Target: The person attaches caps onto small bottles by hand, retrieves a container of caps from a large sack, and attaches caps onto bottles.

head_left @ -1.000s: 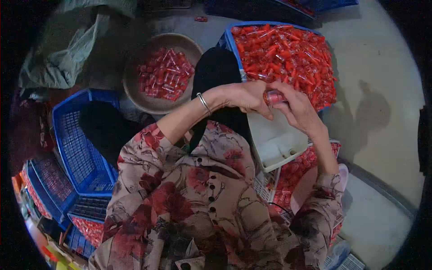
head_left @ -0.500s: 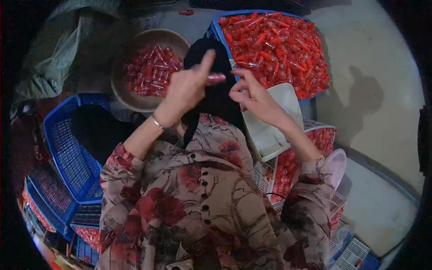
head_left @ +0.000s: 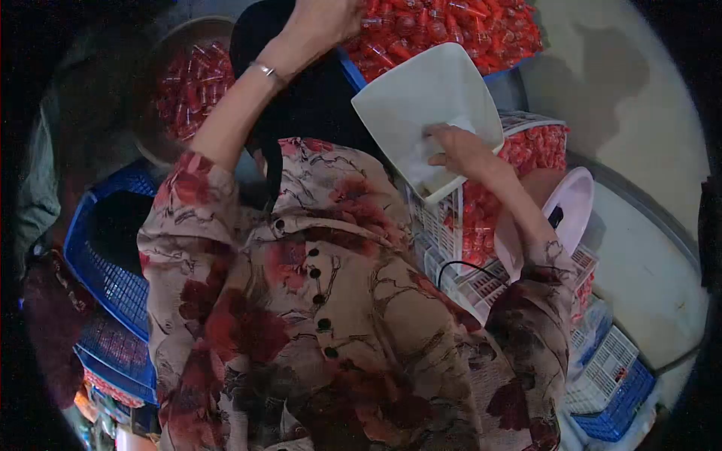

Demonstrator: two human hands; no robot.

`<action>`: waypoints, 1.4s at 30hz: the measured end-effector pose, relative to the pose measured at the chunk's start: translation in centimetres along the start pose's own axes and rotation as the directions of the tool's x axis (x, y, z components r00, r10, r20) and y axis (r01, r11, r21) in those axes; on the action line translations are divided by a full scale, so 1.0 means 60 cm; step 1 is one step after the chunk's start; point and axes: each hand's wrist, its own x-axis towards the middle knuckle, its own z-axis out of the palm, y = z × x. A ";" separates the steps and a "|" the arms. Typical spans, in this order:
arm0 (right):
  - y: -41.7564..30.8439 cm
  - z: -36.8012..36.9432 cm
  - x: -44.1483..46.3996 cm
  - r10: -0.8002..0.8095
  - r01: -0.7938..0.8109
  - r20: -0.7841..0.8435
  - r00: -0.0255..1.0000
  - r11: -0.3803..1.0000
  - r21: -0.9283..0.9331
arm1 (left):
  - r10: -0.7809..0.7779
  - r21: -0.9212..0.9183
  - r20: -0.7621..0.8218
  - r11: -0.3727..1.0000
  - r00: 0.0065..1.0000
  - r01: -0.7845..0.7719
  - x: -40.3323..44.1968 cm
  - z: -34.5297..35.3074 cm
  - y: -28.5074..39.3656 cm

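Observation:
At the top edge of the head view, my left hand point(head_left: 323, 26) reaches to the near left side of a heap of small clear bottles with red parts point(head_left: 444, 30). Its fingers are partly cut off by the frame, so their grip is hidden. My right hand point(head_left: 465, 152) is inside a white square tub point(head_left: 398, 105), thumb and forefinger apart, nothing visible between them. Something small and white, too blurred to name, lies in the tub beside that hand. The tub is tilted toward me in front of the heap.
A round basin point(head_left: 154, 143) with more red bottles stands at the left. Blue baskets point(head_left: 113, 278) are stacked below it. At the right are a white crate point(head_left: 444, 222) of red pieces, a pink basin point(head_left: 583, 199) and a white basket point(head_left: 602, 368).
My left hand, earlier around a small red tube, has moved up to the heap. My right hand has moved down and right into the white tub. The whole view has shifted.

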 end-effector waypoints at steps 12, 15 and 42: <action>-0.001 0.055 0.030 -0.125 0.122 -0.012 0.992 0.982 -0.143 | -0.134 0.177 -0.293 0.965 0.947 0.192 0.125 0.101 -0.020; -0.016 -0.008 0.014 -0.007 0.007 -0.009 1.000 0.999 0.036 | -0.196 0.351 -0.147 0.906 0.969 0.237 0.116 0.117 -0.022; -0.226 -0.213 0.177 -0.421 0.467 -0.431 0.798 0.884 0.001 | -0.148 -0.426 -0.131 0.901 0.980 0.079 -0.109 -0.090 0.094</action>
